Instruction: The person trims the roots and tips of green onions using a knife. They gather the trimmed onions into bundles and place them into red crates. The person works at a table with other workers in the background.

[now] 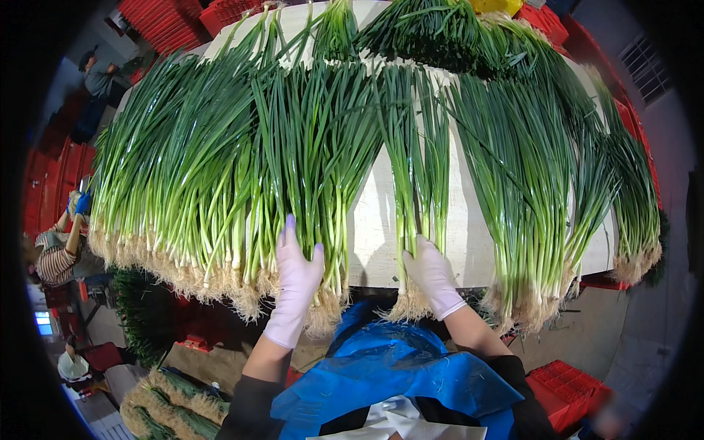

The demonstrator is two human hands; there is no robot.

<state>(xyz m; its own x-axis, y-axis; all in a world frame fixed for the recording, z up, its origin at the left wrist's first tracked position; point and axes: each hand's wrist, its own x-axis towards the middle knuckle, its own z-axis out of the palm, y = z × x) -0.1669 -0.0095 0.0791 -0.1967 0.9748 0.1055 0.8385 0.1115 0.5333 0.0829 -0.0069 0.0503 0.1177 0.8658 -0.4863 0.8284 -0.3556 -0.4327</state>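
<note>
Long green onions with dark leaves and pale, hairy roots lie across a whitish tabletop [374, 220], roots toward me. My left hand [294, 286], in a whitish glove, rests against the stalks of the middle bunch of green onions [330, 220], thumb and fingers apart. My right hand [433, 275], gloved alike, is closed around the lower stalks of a small bunch of green onions [404, 187]; some fingers are hidden there. Bare tabletop shows on both sides of this small bunch. A broad row of green onions [170, 181] spreads to the left, and another bunch [522, 203] lies right.
More green onions [429, 33] are heaped at the far side. Red crates [165, 25] are stacked behind the table; another red crate [566, 393] stands low right. Rooted bundles [170, 404] lie low left. A person in blue gloves [60, 247] is at the left.
</note>
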